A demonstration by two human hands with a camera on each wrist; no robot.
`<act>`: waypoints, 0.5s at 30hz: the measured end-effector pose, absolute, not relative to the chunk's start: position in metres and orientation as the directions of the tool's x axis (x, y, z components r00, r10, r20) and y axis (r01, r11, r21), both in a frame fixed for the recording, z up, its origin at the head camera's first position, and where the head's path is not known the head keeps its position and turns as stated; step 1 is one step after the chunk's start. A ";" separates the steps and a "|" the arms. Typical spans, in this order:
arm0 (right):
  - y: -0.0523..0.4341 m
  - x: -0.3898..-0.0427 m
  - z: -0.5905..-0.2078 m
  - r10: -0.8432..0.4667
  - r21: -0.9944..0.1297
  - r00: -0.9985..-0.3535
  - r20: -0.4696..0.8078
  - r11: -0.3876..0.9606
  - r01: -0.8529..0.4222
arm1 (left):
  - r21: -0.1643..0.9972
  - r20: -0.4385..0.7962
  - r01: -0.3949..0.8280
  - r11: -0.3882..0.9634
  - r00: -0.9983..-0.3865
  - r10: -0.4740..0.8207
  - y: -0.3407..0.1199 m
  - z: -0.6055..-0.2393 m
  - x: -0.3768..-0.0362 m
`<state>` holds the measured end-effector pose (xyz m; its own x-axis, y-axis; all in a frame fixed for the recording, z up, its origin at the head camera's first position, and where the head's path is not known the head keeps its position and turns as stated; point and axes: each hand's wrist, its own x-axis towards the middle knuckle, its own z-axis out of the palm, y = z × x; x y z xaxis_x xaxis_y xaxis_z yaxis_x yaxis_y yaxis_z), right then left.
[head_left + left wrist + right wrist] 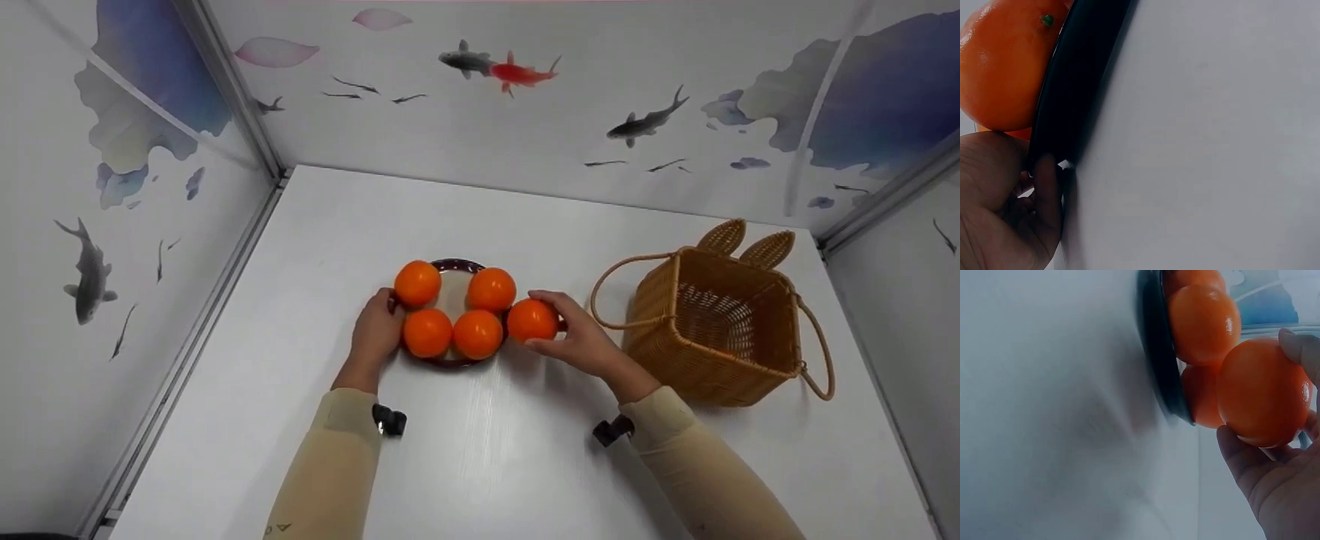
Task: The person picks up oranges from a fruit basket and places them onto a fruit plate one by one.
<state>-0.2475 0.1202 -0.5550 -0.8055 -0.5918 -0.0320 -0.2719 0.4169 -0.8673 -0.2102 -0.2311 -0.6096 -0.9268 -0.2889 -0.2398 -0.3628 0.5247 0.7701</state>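
A dark round plate (457, 265) sits mid-table with several oranges on it. My right hand (574, 334) grips one orange (532, 320) at the plate's right edge; the right wrist view shows thumb and fingertips curled round that orange (1264, 391) beside the plate rim (1158, 354). My left hand (377, 330) holds the plate's left rim next to an orange (427, 332). In the left wrist view a finger (1047, 191) presses against the dark rim (1075, 79) below an orange (1008, 62).
A woven wicker basket (716, 322) with looped handles stands to the right of the plate, close to my right forearm. White walls painted with fish enclose the table (480, 465) on the left, back and right.
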 end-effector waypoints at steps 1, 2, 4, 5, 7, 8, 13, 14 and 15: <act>0.118 -0.249 -0.558 -0.585 -0.872 -0.810 -0.038 0.415 -0.258 | 0.767 -0.238 -0.361 0.530 -0.928 -0.288 -0.231 -0.609 -0.210; 0.117 -0.250 -0.561 -0.577 -0.876 -0.815 -0.046 0.415 -0.244 | 0.763 -0.236 -0.360 0.536 -0.928 -0.288 -0.230 -0.608 -0.210; 0.112 -0.253 -0.565 -0.565 -0.881 -0.823 -0.059 0.417 -0.223 | 0.757 -0.235 -0.362 0.543 -0.928 -0.290 -0.230 -0.608 -0.211; 0.110 -0.254 -0.567 -0.558 -0.884 -0.827 -0.064 0.416 -0.212 | 0.755 -0.234 -0.361 0.547 -0.928 -0.290 -0.230 -0.607 -0.211; 0.107 -0.256 -0.570 -0.546 -0.888 -0.835 -0.065 0.413 -0.201 | 0.752 -0.234 -0.362 0.551 -0.928 -0.291 -0.229 -0.608 -0.211; 0.106 -0.258 -0.571 -0.542 -0.889 -0.838 -0.065 0.413 -0.199 | 0.751 -0.235 -0.363 0.552 -0.928 -0.290 -0.229 -0.608 -0.212; 0.102 -0.262 -0.573 -0.534 -0.889 -0.844 -0.057 0.411 -0.200 | 0.753 -0.242 -0.370 0.545 -0.925 -0.293 -0.229 -0.609 -0.212; 0.101 -0.263 -0.574 -0.538 -0.890 -0.841 -0.057 0.409 -0.202 | 0.754 -0.244 -0.372 0.541 -0.924 -0.295 -0.230 -0.609 -0.212; 0.100 -0.264 -0.574 -0.541 -0.889 -0.839 -0.057 0.410 -0.204 | 0.756 -0.245 -0.374 0.538 -0.923 -0.297 -0.230 -0.609 -0.212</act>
<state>-0.2639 0.1005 -0.5744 -0.8393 -0.5407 -0.0566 -0.2038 0.4095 -0.8892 -0.2117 -0.2300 -0.6095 -0.9229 -0.2971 -0.2450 -0.3738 0.5377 0.7558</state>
